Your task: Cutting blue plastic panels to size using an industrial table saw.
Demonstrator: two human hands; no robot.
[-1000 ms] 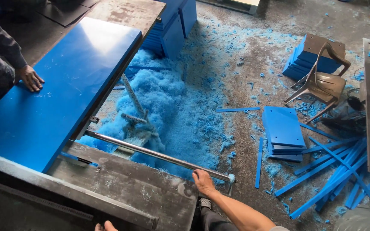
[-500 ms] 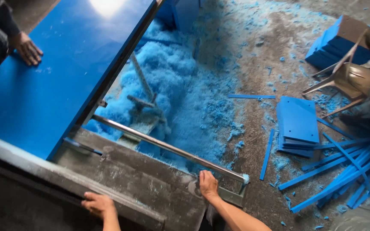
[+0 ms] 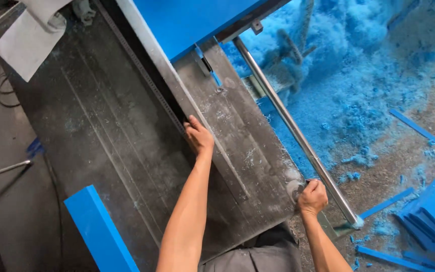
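Blue panel [image 3: 192, 20] sits up on the saw table [image 3: 101, 141]; left hand [image 3: 199, 137] lies flat on the fence, right hand [image 3: 312, 196] looks wrapped around the table corner, I think. Dusty surface, palms could slip.

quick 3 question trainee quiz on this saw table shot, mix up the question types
1. True or false: the left hand lies on the metal fence rail of the saw table.
2. The right hand is at: A) the table's corner beside the steel guide bar, B) the blue board, C) the white sheet.
3. Fill in: the floor beside the table is covered in blue ____.

Key: 1 true; 2 A; 3 shavings.
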